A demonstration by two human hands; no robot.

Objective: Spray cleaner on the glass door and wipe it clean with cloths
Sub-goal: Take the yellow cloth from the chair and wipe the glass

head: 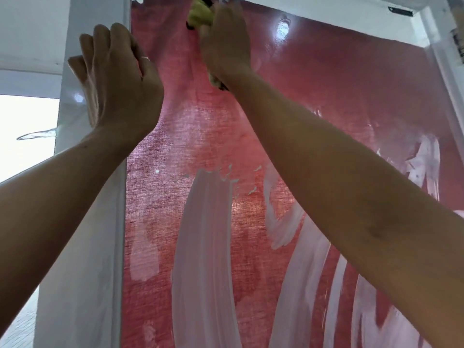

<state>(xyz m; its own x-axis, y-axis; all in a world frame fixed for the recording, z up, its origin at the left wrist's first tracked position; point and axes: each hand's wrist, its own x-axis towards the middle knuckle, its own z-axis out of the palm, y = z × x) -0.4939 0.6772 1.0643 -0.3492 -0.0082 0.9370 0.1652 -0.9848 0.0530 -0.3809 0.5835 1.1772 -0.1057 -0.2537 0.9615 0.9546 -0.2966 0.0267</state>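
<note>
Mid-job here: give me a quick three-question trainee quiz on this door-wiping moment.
1. True or false: the right hand presses a yellow-green cloth against the glass door near its top edge.
2. Multiple choice: where is the left hand? A) holding a spray bottle B) on the white door frame at the glass's left edge C) hanging at the person's side
3. Short answer: where on the glass do the white cleaner streaks remain?

Key: 1 true; 2 B; 3 the lower part of the glass, below the cloth, in front of the red curtain.
</note>
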